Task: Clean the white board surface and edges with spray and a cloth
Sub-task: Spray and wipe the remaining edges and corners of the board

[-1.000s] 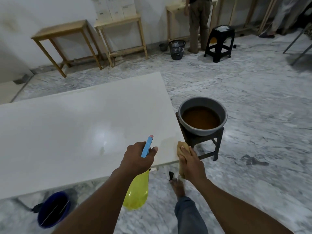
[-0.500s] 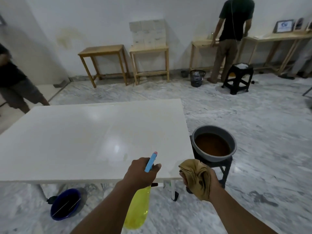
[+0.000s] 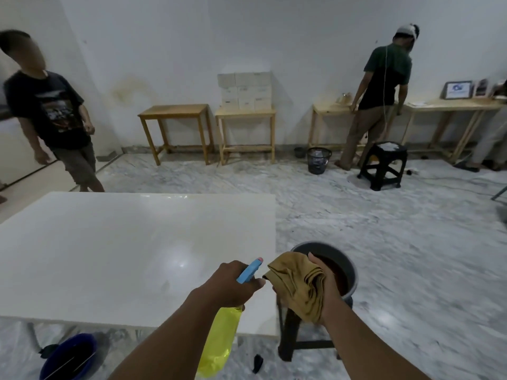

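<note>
Spray and cloth held ready at the board's near right corner.

My left hand gripped the spray bottle, its blue nozzle aimed up-frame; my right hand clutched the bunched cloth. The white board stretched left across mid-frame, nearer my left hand, marble floor and a basin alongside.

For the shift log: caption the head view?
Left hand holds spray bottle, right hand holds cloth, beside white board.
</note>
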`<state>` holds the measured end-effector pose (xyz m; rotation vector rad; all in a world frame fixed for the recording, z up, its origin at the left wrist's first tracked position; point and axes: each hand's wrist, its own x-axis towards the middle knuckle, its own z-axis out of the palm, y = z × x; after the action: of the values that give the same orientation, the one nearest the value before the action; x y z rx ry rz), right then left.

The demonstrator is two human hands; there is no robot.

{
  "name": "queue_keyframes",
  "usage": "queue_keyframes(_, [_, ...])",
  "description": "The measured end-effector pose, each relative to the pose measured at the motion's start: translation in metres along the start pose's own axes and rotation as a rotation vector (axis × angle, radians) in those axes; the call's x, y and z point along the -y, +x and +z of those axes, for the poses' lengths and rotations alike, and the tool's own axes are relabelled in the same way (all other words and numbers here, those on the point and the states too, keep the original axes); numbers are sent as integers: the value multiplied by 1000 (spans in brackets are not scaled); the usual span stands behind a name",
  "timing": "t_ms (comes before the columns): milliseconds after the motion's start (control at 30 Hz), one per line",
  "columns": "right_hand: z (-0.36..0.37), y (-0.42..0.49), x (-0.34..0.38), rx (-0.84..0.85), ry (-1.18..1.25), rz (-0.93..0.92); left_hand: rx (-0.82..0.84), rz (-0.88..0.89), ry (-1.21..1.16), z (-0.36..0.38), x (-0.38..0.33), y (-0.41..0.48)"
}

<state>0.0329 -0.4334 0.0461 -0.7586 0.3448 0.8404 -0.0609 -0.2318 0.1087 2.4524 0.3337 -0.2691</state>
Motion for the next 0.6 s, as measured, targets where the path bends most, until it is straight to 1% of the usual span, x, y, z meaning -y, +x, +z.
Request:
queue_keyframes(133, [-41,-17,85,-38,-137,-184,-1,91,-22,29,-88,38])
queue_keyframes(233, [-72,-37,142,-18,-147,-197,3,140,-35,50,-149,64])
queue_keyframes(333, [-101,-46,195,-37,-148,-230,14,176,-18,66,-198,92])
queue_keyframes(467, [-126,-45,250,-53,-138,-260,33,183,8,84,-235,137])
queue_keyframes(600, [-146,-19,294,-32,-104,-213,68,158,28,98,-245,190])
